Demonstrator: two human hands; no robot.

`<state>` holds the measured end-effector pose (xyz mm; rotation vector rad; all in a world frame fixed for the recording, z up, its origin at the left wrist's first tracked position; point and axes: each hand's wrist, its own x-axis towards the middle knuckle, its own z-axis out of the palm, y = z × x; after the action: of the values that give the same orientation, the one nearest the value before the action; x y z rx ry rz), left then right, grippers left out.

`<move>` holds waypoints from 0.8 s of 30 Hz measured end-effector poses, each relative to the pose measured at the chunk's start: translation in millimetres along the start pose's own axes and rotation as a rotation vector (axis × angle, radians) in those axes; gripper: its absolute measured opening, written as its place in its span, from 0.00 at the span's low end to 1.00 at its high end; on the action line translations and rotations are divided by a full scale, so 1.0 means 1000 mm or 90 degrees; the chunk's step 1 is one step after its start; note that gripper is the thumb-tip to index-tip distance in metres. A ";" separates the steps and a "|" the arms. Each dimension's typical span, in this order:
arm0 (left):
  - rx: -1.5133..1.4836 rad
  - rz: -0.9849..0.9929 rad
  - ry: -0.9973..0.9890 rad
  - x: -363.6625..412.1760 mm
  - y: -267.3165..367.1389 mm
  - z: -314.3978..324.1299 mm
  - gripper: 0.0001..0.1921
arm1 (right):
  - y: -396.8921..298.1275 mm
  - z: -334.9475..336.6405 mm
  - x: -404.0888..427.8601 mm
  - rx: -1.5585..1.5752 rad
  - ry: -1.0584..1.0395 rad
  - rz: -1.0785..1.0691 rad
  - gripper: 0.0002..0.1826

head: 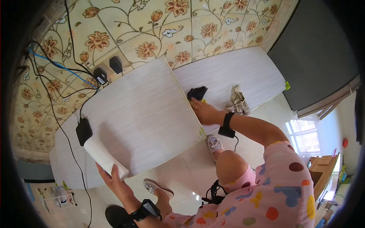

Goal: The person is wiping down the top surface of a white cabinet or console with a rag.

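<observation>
My left hand grips the near end of a long white rounded object, possibly a router. It is tilted over the left part of a pale wood-grain surface, beside a flat black box with a cable. My right hand, slightly blurred, reaches past the right edge of this surface, above the lower pale surface. Its fingers are at a black item with a bit of yellow near it. Whether they hold it is unclear. A crumpled beige cloth lies to the right.
Black cables and a blue cable hang at the left. Two black power adapters are plugged into the flowered tile wall. A dark grey panel stands at the right. A white wire rack is at lower left.
</observation>
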<state>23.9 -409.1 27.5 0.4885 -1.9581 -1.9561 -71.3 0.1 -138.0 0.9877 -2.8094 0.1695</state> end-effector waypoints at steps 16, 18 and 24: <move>0.017 -0.023 0.019 0.019 -0.009 0.019 0.37 | 0.153 -0.004 0.080 -0.039 -0.083 0.200 0.25; 0.022 -0.020 0.020 0.020 -0.011 0.020 0.37 | 0.191 0.000 0.055 -0.046 -0.052 0.294 0.24; 0.046 -0.033 0.033 0.014 -0.004 0.016 0.37 | 0.271 -0.034 -0.077 0.045 -0.123 0.623 0.21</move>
<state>3.7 -401.6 23.1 0.6081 -2.0093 -1.8891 -178.1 262.5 -134.1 -0.4660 -3.2061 0.2871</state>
